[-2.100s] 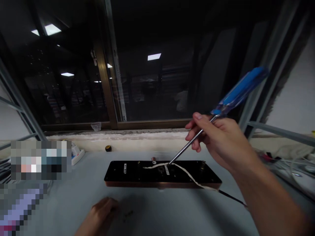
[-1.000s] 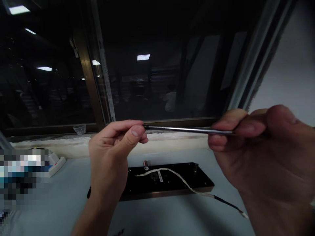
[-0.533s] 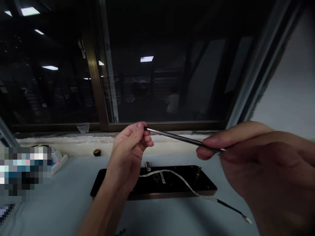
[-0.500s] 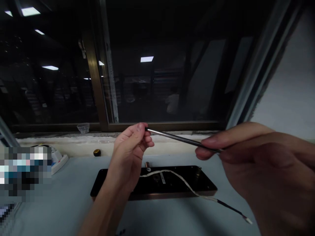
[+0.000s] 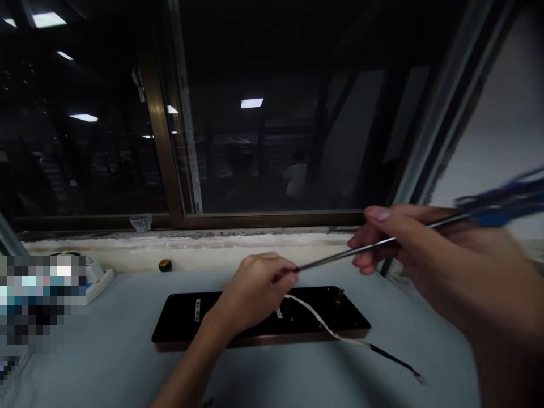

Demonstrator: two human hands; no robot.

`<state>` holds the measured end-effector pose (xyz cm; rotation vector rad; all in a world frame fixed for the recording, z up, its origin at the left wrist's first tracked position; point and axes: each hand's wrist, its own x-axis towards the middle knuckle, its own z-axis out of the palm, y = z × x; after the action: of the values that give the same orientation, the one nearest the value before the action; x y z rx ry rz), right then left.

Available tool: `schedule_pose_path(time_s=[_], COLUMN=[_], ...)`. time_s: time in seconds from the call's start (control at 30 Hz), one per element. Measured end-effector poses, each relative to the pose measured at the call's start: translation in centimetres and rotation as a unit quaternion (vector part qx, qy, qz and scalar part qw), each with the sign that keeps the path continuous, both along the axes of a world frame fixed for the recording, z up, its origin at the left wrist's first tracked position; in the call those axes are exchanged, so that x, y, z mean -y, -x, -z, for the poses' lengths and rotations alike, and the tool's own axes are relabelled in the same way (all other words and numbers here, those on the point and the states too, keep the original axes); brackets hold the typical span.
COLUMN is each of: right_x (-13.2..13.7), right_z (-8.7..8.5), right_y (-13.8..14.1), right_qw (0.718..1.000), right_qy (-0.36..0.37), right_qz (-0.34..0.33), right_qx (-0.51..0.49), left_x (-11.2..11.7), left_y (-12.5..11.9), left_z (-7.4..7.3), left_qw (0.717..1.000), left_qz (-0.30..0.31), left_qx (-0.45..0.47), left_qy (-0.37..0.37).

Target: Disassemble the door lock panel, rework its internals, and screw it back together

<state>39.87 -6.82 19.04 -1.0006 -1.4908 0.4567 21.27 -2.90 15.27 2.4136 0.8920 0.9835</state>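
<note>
My right hand (image 5: 420,255) grips a long screwdriver (image 5: 348,254) by its steel shaft, the blue handle (image 5: 501,201) blurred at the far right. The tip points left and down at my left hand (image 5: 259,286), whose fingers are pinched closed around the tip, just above a flat black panel (image 5: 187,320) with a copper rim lying on the pale table (image 5: 102,362). What the pinch holds is too small to make out. A white cable (image 5: 323,326) runs off the panel to the right and ends in a black lead with a bare tip (image 5: 414,374).
A dark window (image 5: 263,113) with a bronze frame and a pale sill stands behind the table. On the sill sits a small clear cup (image 5: 141,222). A small dark round object (image 5: 165,264) and a white device (image 5: 100,277) lie at the table's back left.
Both hands have dropped from sill height toward the panel. The screwdriver tip now slopes down to the left, and its blue handle has come into view at the right.
</note>
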Motion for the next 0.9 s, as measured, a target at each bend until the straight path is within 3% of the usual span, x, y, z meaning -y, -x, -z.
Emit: schedule_pose_path(time_s=[0.1, 0.23, 0.4, 0.73, 0.9], right_x=[-0.6, -2.3, -3.8, -3.8, -4.0], right_z=[-0.3, 0.9, 2.6, 2.9, 2.8], right_y=[0.2, 1.1, 1.6, 1.9, 1.3], right_qw=[0.989, 0.961, 0.941, 0.926, 0.904], right_qy=[0.137, 0.236, 0.27, 0.263, 0.251], right_qz=[-0.046, -0.133, -0.177, -0.189, -0.278], right_qx=[0.033, 0.061, 0.1, 0.193, 0.205], left_x=[-0.5, -1.3, -2.2, -2.3, -2.0], left_y=[-0.2, -0.5, -0.6, -0.7, -0.7], left_z=[1.1, 2.7, 4.1, 4.5, 3.7], left_qw=[0.985, 0.97, 0.961, 0.962, 0.982], left_qz=[0.103, 0.098, 0.065, 0.074, 0.072], left_qx=[-0.137, -0.222, -0.267, -0.263, -0.167], left_qy=[-0.003, -0.024, -0.026, -0.01, 0.046])
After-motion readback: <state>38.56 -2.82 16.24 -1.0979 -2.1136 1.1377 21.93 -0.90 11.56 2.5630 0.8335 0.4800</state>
